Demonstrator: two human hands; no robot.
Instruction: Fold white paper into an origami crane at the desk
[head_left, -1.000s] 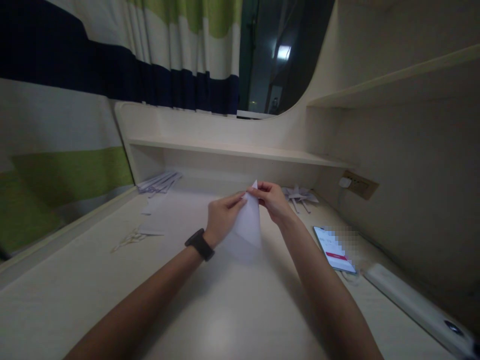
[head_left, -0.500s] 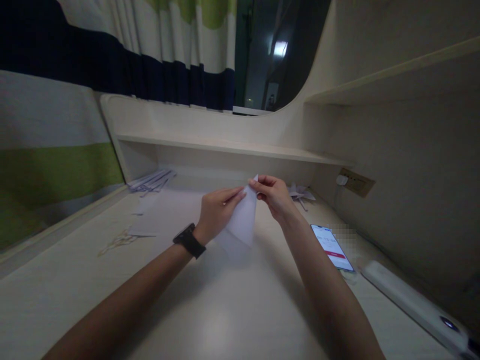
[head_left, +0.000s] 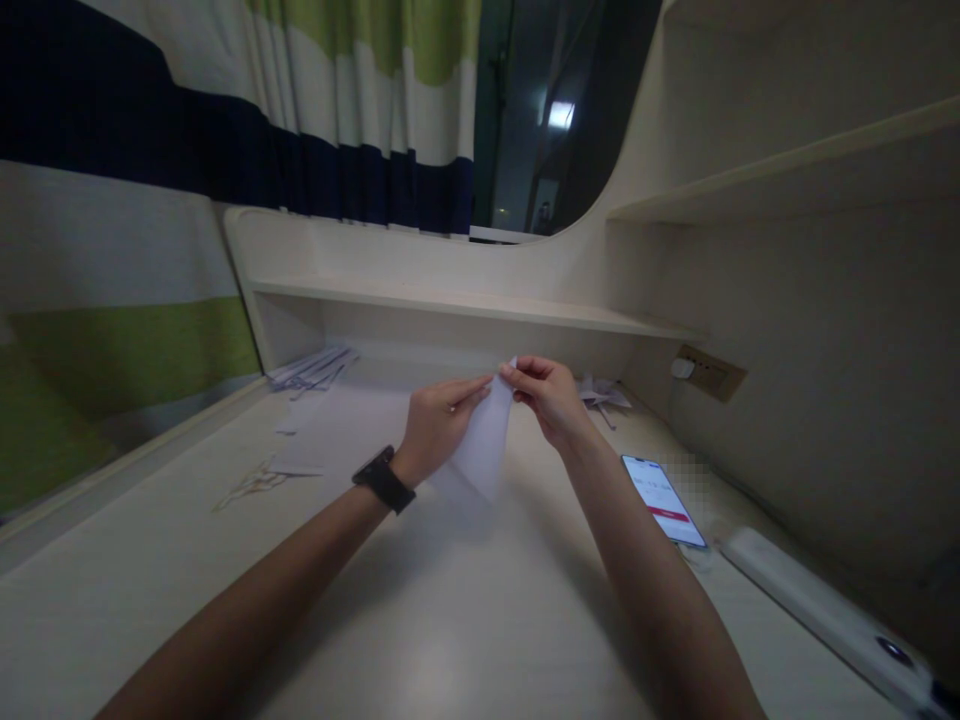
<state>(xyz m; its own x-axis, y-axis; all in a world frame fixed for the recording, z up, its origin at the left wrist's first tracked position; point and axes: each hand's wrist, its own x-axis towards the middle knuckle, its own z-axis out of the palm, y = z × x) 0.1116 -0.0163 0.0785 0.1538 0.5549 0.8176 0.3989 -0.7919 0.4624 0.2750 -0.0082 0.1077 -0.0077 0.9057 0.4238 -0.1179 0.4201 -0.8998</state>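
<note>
Above the pale desk (head_left: 465, 620) I hold a white folded sheet of paper (head_left: 480, 450) that tapers to a point at the top. My left hand (head_left: 435, 425), with a black watch on its wrist, grips the paper's left edge. The top point is pinched between the fingers of my right hand (head_left: 547, 395). The paper's lower end hangs just above the desk.
A lit phone (head_left: 664, 500) lies flat at the right, a white power strip (head_left: 825, 610) beyond it. Folded paper shapes (head_left: 604, 393) sit behind my right hand. Paper sheets (head_left: 311, 368) and scraps (head_left: 251, 485) lie at the left. A striped curtain (head_left: 225, 150) hangs behind the shelf.
Both hands stay on the paper with almost the same grip; the paper's point tilts slightly. The view has shifted a little.
</note>
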